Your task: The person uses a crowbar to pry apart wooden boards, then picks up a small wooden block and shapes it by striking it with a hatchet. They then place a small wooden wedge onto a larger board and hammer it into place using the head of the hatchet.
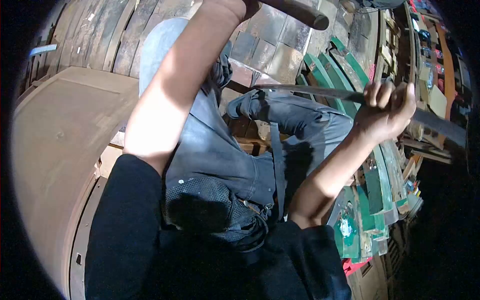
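Observation:
My left hand (244,7) is cut off by the top edge, with its fingers mostly out of sight. A thick, dark round rod (295,11) runs out from it to the right and ends in a blunt tip. On the right, my right hand (386,107) is closed round a long, dark flat bar (325,91). This bar is narrow at its inner end, near my lower legs, and looks broader and blurred beyond my hand. Both of my legs, in grey-blue trousers (215,145), are bent.
Stacked green-painted boards (372,195) lie along my right side. To my left is a large brown wooden panel (60,135). Worn planks (90,35) and dark tiles (262,52) cover the floor ahead. Shelves with small items (435,65) stand far right.

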`<state>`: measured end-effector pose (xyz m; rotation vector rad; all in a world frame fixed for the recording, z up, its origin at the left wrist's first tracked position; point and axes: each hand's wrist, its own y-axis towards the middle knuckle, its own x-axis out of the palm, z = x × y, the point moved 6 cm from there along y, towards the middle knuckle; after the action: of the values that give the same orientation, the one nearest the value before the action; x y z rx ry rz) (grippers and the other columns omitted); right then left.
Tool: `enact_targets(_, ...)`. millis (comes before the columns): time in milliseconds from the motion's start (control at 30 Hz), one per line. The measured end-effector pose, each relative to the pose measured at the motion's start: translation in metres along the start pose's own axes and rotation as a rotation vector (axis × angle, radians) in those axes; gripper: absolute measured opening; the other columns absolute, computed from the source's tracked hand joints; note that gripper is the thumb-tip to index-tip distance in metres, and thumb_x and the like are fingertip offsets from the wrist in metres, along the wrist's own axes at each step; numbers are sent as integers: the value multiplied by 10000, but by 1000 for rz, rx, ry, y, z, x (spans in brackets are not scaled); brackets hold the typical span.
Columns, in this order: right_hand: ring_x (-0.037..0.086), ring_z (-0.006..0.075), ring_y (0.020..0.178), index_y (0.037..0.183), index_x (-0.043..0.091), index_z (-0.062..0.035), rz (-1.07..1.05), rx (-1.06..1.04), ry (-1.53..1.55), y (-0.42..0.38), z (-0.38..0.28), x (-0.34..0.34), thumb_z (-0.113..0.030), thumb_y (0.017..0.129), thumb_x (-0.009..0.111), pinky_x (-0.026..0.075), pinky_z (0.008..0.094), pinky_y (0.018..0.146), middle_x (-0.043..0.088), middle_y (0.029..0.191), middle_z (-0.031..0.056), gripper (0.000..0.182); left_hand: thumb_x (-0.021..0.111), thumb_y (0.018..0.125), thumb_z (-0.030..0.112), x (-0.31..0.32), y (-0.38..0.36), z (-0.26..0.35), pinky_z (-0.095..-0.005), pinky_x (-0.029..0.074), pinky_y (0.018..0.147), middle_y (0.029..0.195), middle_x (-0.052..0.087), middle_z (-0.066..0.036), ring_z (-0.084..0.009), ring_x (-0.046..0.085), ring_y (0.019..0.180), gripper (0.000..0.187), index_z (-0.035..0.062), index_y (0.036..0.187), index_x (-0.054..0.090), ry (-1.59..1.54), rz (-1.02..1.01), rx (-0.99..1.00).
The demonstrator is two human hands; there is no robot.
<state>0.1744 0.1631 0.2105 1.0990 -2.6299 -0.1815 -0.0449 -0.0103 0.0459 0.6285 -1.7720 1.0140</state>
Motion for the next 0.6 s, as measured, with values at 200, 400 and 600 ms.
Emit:
enact_targets(200, 210, 103, 408, 622, 317, -129, -64, -28, -13, 24, 5, 12, -228, 932, 500, 212, 271, 410, 241, 473, -13, 374, 486, 815, 33, 12, -5, 9, -288, 454, 518, 448, 372, 39, -112, 400, 394, 304, 125, 544, 384, -43, -53, -1)
enact_targets(400, 184, 115, 429, 604, 308, -146, 6, -44, -68, 26, 6, 9, -229, 929, 493, 216, 289, 446, 209, 495, -17, 383, 474, 815, 54, 14, -7, 10, -273, 424, 492, 443, 365, 40, -114, 401, 398, 316, 137, 528, 372, -58, -42, -5)
enact_targets(600, 246, 89, 385, 627, 314, -118, -60, -71, 59, 20, 5, 7, -172, 927, 527, 226, 260, 371, 283, 490, -15, 371, 497, 805, 112, 20, -20, 4, -276, 382, 474, 443, 355, 29, -137, 396, 408, 345, 183, 515, 325, 230, 97, 17)
